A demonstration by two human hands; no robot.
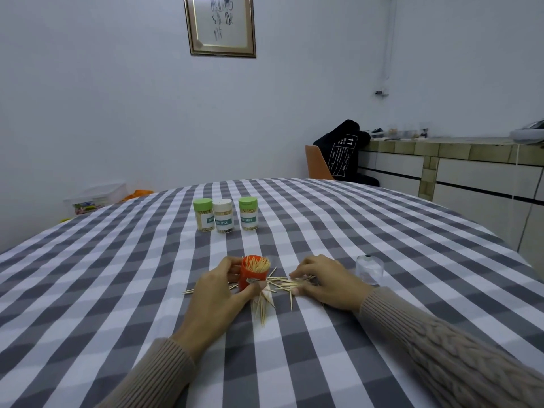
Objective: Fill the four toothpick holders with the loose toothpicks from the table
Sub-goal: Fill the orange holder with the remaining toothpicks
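The worktop [117, 290], covered by a checked cloth, carries everything. Three capped holders [226, 214] are set in a row at the far side, seemingly full. The orange holder [253, 276], uncapped and bristling with toothpicks, is gripped by the left hand [219, 293], thumb curled round its near side. The right hand [321, 282] is laid over the loose toothpicks [265, 304], fingers bent as if gathering a bunch; whether any are pinched cannot be told.

Judged best: sticks are to be squared into a parallel bundle before lifting, the holder kept upright, and the bundle fed in end-first.

A clear cup-like thing [369, 269] near the right hand is hard to make out. Toothpicks under both hands are hidden. The holder's fill level is not visible.
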